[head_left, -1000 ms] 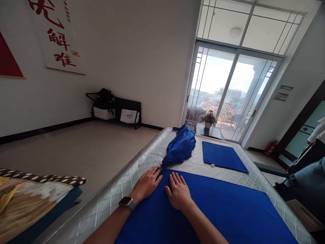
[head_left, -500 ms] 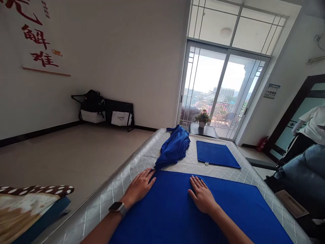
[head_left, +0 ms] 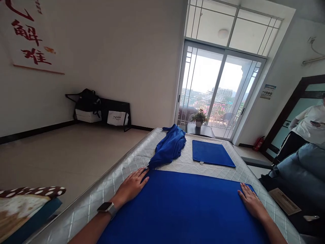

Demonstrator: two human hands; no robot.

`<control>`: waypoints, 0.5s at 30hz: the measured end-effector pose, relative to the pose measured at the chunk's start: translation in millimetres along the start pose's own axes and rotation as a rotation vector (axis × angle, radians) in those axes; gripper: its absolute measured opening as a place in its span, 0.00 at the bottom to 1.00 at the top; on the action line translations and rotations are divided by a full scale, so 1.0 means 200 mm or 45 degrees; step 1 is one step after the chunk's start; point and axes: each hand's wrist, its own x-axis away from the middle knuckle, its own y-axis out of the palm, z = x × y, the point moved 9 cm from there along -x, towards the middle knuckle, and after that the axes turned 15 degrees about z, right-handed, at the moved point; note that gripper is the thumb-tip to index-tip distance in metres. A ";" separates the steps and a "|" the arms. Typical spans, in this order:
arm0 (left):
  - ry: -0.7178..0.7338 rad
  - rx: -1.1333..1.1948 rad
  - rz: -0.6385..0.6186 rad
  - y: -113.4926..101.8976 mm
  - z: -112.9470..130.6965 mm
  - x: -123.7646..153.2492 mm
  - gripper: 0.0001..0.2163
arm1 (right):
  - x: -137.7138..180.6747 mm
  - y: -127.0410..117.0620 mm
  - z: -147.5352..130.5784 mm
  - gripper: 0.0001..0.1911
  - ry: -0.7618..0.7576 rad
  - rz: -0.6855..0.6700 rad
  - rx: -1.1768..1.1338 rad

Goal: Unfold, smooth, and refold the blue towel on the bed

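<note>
**Both hands flat on a large blue cloth, one at each far corner**

Left hand: grip open, palm down, fingers extended and close together, thumb a little apart. It rests at the far left corner of the large blue cloth, pinching nothing. Watch on this wrist.

Right hand: grip likewise open and flat, fingers laid at the cloth's far right corner. Nothing grasped. Hands well apart, the cloth's far edge running between them.

Large cloth: spread smooth over the near part of a quilted mattress; near edge out of view. Beyond it, on the left, a crumpled blue cloth, its near tip by the left fingertips; whether they touch cannot be told. To the right of that, a flat blue piece with a small white tag on its near edge.

Room: past the mattress, a dark surface with a potted plant, in front of a sliding glass door. Against the left part of the wall, a black backpack on a white box; white bag beside them. On the right, a fire extinguisher and a person in a white top.
</note>
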 end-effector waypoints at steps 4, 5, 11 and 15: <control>0.000 -0.006 0.015 0.01 -0.01 0.00 0.29 | 0.00 0.01 0.12 0.36 0.055 0.046 -0.011; -0.003 -0.014 0.006 0.01 -0.01 0.00 0.29 | 0.00 0.02 0.14 0.36 0.077 0.050 -0.017; 0.008 -0.024 -0.013 0.01 0.00 0.00 0.28 | 0.02 -0.02 0.16 0.36 0.187 0.053 0.001; 0.021 -0.018 -0.006 0.01 0.01 0.00 0.28 | 0.03 -0.18 -0.04 0.36 0.171 0.127 -0.024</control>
